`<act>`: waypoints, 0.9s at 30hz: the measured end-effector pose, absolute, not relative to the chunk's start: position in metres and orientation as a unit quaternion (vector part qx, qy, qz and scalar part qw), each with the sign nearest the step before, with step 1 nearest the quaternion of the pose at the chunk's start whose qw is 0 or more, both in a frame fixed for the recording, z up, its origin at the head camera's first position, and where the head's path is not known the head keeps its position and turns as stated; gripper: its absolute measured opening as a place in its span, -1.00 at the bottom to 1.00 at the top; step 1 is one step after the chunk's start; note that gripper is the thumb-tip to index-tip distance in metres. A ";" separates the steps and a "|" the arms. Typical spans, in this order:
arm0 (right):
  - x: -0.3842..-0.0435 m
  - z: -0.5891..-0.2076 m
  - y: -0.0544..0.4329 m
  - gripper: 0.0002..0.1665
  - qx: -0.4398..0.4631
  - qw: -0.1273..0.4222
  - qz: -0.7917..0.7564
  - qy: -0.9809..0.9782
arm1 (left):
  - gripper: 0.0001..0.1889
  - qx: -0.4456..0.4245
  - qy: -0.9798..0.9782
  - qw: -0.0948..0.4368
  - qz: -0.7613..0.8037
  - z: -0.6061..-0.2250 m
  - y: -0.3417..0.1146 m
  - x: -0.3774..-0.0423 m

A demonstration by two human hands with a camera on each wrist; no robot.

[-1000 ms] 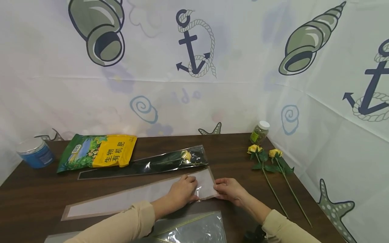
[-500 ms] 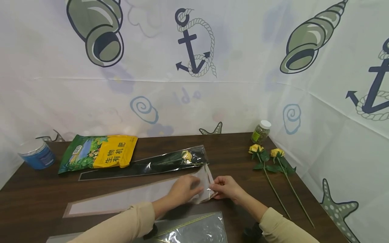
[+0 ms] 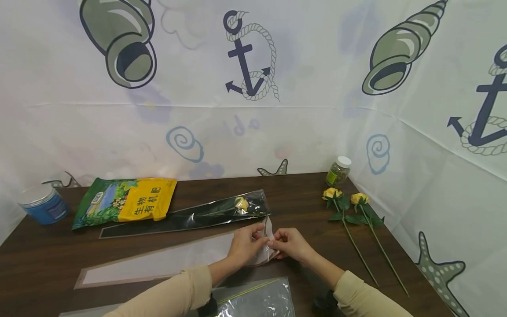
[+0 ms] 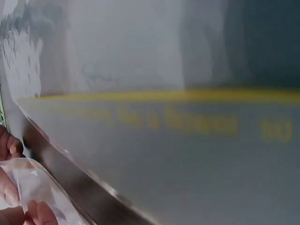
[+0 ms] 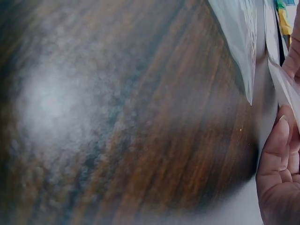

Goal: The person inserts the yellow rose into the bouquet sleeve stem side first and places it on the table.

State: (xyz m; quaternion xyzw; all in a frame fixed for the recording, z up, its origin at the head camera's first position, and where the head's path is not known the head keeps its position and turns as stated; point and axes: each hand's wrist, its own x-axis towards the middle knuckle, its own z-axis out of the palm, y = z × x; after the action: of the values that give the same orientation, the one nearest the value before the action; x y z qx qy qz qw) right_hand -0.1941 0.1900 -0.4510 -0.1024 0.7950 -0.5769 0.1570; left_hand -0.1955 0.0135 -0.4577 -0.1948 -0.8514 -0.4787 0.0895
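Observation:
A long tapered flower sleeve [image 3: 166, 259], pale with a light brown border, lies across the table in the head view. Its wide end is lifted and creased between the two hands. My left hand [image 3: 246, 246] bends its fingers and thumb about the plastic at that end. Opposite it, my right hand [image 3: 293, 244] pinches the end edge, the two thumbs close together. In the left wrist view, fingertips [image 4: 41, 213] lie against the clear film. The right wrist view shows the right thumb [image 5: 276, 136] at the sleeve's edge [image 5: 287, 86].
Behind lies a black sleeve [image 3: 206, 215] with a yellow rose [image 3: 241, 204] inside. A clear sleeve [image 3: 269, 299] is in front. Two yellow roses [image 3: 359, 199] lie right, near a lidded jar [image 3: 338, 172]. A fertilizer bag [image 3: 142, 200] and blue tub [image 3: 44, 204] stand at left.
The sleeve's wide end, flat at first, has been lifted and creased. My left hand has come rightward to the edge, and the right hand has shifted slightly left, so they now almost meet.

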 end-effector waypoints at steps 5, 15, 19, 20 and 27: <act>-0.195 -0.453 0.190 -0.74 -0.069 0.169 -0.593 0.784 | -0.69 -0.202 -0.843 0.106 -0.487 -0.458 0.014 -0.195; -0.200 -0.450 0.187 -0.89 -0.013 0.189 -0.606 0.772 | -0.66 -0.206 -0.835 0.091 -0.502 -0.448 0.012 -0.190; -0.202 -0.449 0.184 -0.89 -0.023 0.181 -0.606 0.775 | -0.66 -0.217 -0.832 0.093 -0.502 -0.444 0.014 -0.186; -0.203 -0.450 0.184 -0.90 -0.022 0.180 -0.606 0.775 | -0.65 -0.218 -0.832 0.097 -0.500 -0.443 0.014 -0.185; -0.211 -0.449 0.189 -0.92 -0.003 0.169 -0.586 0.792 | -0.66 -0.214 -0.827 0.108 -0.508 -0.436 0.015 -0.177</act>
State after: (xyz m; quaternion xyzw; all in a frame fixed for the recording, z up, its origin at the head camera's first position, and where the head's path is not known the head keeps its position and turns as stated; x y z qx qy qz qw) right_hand -0.2106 0.1892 -0.4491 -0.0026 0.7925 -0.5861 0.1689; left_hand -0.1772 0.0151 -0.4357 -0.2142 -0.8273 -0.5080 0.1079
